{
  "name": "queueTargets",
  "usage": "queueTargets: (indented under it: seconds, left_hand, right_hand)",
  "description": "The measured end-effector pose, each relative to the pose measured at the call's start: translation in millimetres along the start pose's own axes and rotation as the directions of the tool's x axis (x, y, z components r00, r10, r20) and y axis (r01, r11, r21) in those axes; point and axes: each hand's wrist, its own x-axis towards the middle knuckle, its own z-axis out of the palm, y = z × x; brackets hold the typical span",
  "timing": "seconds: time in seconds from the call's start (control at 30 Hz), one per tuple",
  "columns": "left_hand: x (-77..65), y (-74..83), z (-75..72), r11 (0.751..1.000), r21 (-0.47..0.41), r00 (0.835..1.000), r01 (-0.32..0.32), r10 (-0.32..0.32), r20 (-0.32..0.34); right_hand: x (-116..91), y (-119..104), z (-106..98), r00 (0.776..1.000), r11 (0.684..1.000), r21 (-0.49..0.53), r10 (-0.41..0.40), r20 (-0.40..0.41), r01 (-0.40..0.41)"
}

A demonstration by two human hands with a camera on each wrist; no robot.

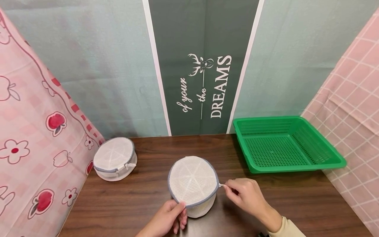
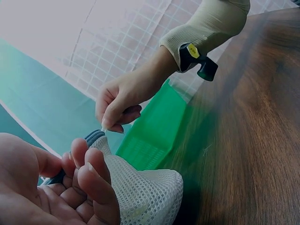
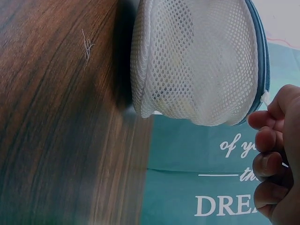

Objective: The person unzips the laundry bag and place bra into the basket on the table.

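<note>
A round white mesh laundry bag (image 1: 192, 181) with a blue-grey zipper rim stands upright on the table in front of me. My left hand (image 1: 173, 214) pinches the rim at its near left edge, thumb on top. In the left wrist view the other fingers of the left hand (image 2: 79, 187) curl loosely beside the mesh wall. At the bag's right side my right hand (image 1: 247, 196) pinches the white zipper pull (image 1: 222, 185) between thumb and forefinger. The right wrist view shows the mesh side wall (image 3: 187, 61) and the right hand (image 3: 281, 154) at the rim.
A second round mesh bag (image 1: 113, 158), lower, sits at the back left by the pink curtain (image 1: 38, 148). To the back right is a green plastic basket (image 1: 248, 158). A printed cloth (image 1: 204, 33) hangs behind the wooden table (image 1: 142, 194). A loose thread (image 3: 87, 44) lies on the wood.
</note>
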Motion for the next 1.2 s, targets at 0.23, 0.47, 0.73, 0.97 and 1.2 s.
queueTargets:
  seconds: [0.23, 0.47, 0.73, 0.97, 1.2]
  left_hand:
    - [0.1, -0.6, 1.4, 1.000, -0.008, 1.000, 0.011, -0.011, -0.011]
    - [-0.1, -1.2, 0.2, 1.000, -0.012, 1.000, 0.016, -0.016, -0.017]
    - [-0.8, -0.6, -0.2, 1.000, -0.016, 1.000, 0.019, -0.020, -0.024]
    - [-1.0, 0.2, -0.6, 0.999, -0.030, 0.999, 0.027, -0.028, -0.041]
    - [-0.2, -0.5, -1.9, 0.998, -0.055, 0.999, 0.018, -0.020, -0.048]
  right_hand:
    - [0.0, 2.5, -4.0, 0.999, 0.999, -0.026, 0.048, 0.025, -0.047]
    - [-0.7, 2.3, -6.0, 0.998, 0.998, -0.033, 0.060, 0.036, -0.059]
    - [-2.2, 0.3, -5.9, 0.997, 0.997, -0.027, 0.070, 0.042, -0.069]
    - [-2.1, -1.8, -5.0, 0.998, 0.998, -0.020, 0.054, 0.035, -0.053]
    - [-1.4, -3.4, -4.6, 1.000, 1.000, 0.008, 0.015, 0.025, -0.015]
